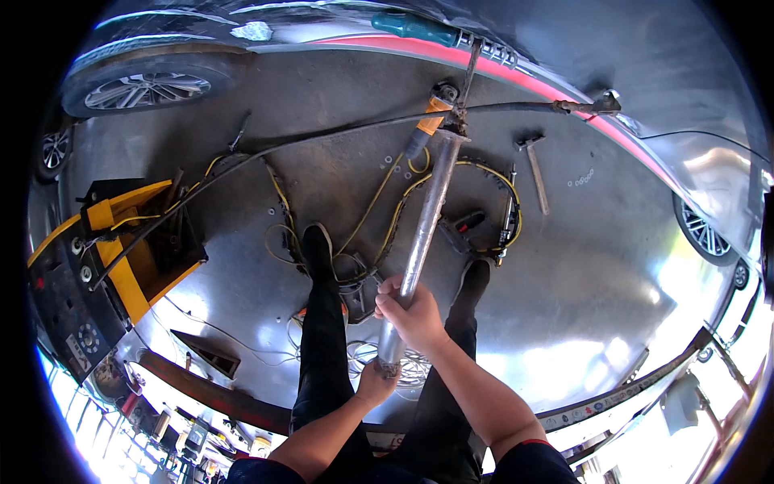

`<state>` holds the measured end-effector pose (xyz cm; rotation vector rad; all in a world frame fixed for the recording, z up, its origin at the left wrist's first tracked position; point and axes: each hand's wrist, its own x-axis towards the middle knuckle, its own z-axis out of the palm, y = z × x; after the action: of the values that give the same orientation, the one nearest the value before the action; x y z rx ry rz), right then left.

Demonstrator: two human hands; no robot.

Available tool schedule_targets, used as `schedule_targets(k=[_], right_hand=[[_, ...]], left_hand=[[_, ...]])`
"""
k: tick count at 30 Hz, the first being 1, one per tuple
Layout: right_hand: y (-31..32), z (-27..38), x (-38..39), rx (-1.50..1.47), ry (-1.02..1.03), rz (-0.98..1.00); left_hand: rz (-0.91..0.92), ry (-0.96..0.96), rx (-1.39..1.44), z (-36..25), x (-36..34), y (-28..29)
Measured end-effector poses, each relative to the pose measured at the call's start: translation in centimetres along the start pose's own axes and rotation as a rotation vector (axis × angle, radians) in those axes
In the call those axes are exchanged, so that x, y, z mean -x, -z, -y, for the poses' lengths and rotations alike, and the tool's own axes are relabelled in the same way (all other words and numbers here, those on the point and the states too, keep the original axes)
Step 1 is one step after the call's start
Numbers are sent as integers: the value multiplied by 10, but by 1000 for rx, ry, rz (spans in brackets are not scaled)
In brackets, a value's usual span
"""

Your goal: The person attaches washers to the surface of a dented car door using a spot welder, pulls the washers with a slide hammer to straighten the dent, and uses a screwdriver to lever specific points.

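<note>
My right hand (407, 319) is wrapped around a long silver metal tube (429, 226) in the middle. My left hand (376, 381) grips its lower end. The tube slants up and away toward the car body (588, 56), where a narrower dark rod (469, 77) continues from it past a teal-handled tool (414, 31) along the red-edged panel. An orange power tool (436, 113) is just left of the tube's top. A long black cable (306, 138) crosses that area; where it touches I cannot tell.
A yellow-and-black machine cart (121, 270) stands left. On the floor lie yellow hoses (516, 210), a hammer (538, 177), a black-red tool (463, 226), several washers and coiled cables (403, 363) between my legs. Car wheels (145, 90) appear at both sides.
</note>
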<state>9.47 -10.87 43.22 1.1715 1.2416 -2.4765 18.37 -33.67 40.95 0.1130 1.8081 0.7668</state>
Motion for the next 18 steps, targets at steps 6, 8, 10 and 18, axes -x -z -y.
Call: schedule_targets(k=[6,8,10,18], right_hand=[[10,77,-38,40,24,36],[15,119,-64,-95,102,32],[10,137,-67,-167,136,-26],[-12,-4,11,-128,10,-95]], left_hand=[[-94,-127,78,-1,5,-10],[-73,-147,15,-8,-4,-9],[-81,-140,-56,0,-2,-11],[-96,-151,-89,8,10,-1]])
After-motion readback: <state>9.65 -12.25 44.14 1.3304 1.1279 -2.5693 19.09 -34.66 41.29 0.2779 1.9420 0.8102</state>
